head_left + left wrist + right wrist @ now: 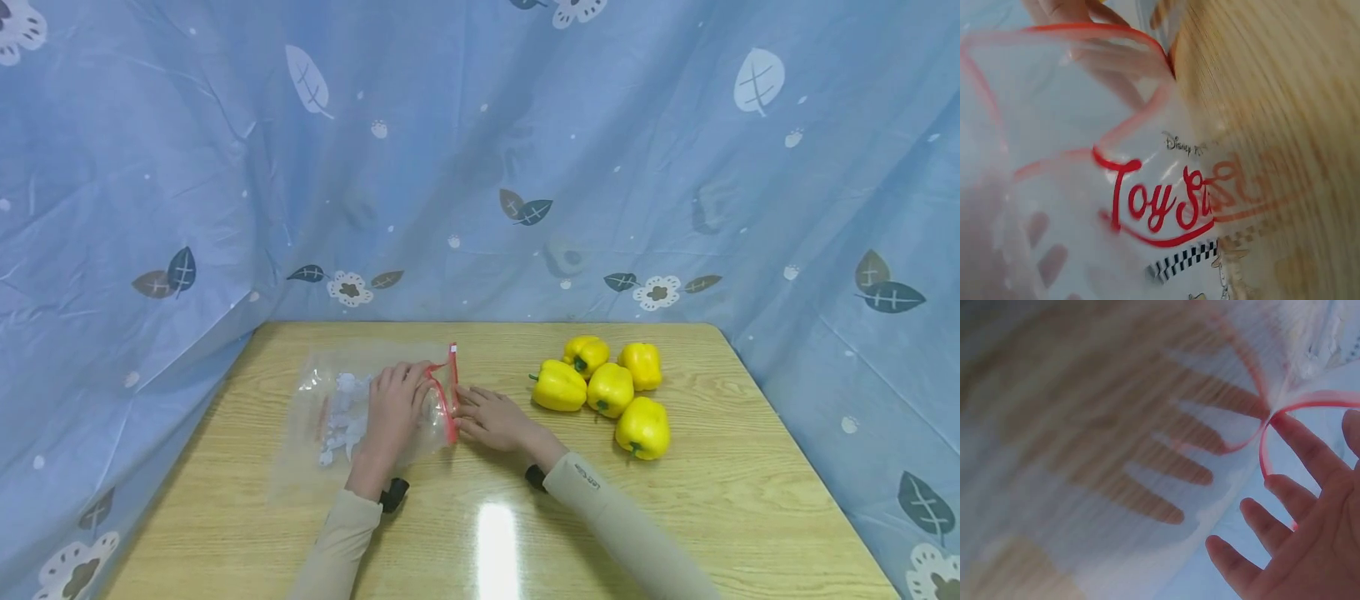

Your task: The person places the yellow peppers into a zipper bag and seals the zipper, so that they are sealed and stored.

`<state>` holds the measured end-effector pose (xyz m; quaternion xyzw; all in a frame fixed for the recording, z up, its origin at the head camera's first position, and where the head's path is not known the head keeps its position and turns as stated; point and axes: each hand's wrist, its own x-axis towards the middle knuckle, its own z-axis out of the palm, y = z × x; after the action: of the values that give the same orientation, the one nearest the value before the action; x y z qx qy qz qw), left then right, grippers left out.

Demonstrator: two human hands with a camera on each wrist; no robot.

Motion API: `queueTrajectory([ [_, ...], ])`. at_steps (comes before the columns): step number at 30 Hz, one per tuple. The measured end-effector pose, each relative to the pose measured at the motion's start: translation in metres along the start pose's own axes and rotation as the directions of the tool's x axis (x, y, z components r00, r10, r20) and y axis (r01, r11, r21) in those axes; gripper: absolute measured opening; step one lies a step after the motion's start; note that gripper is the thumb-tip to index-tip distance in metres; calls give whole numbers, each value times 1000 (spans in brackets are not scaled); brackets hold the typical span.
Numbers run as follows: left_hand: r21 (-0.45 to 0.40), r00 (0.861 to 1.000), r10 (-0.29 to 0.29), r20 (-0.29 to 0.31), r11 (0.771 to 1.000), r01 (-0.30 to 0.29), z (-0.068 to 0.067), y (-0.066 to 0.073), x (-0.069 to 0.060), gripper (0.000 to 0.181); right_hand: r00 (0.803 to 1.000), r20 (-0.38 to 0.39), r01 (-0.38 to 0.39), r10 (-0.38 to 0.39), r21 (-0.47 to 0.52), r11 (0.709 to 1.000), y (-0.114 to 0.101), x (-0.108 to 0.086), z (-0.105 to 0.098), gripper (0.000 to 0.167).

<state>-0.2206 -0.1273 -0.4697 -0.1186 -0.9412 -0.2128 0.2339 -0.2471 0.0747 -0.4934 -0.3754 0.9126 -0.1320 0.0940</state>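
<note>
A clear plastic zip bag [347, 421] with a red zip strip lies flat on the left half of the table, white print on its face. Red "Toy Story" lettering [1160, 200] shows up close in the left wrist view. My left hand [393, 412] lies over the bag beside its mouth, thumb and forefinger at the raised red edge, seemingly pinching the upper layer. At the mouth's right side, my right hand [497, 421] touches the red strip [1322, 400] with its fingertips, fingers spread and fairly straight. The bag's mouth gapes between the hands.
Several yellow bell peppers [611, 389] sit grouped right of my right hand. The wooden table [712, 500] carries everything. A blue patterned curtain [465, 150] hangs behind it and at both sides.
</note>
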Motion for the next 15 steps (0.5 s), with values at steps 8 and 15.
queueTrajectory([
  [8, 24, 1000, 13, 15, 1000, -14, 5, 0, -1, 29, 999, -47, 5, -5, 3, 1000, -2, -5, -2, 45],
  [15, 16, 999, 29, 44, 999, -30, 6, 2, -5, 30, 991, -134, 6, 12, 136, 991, -4, -19, -10, 43],
])
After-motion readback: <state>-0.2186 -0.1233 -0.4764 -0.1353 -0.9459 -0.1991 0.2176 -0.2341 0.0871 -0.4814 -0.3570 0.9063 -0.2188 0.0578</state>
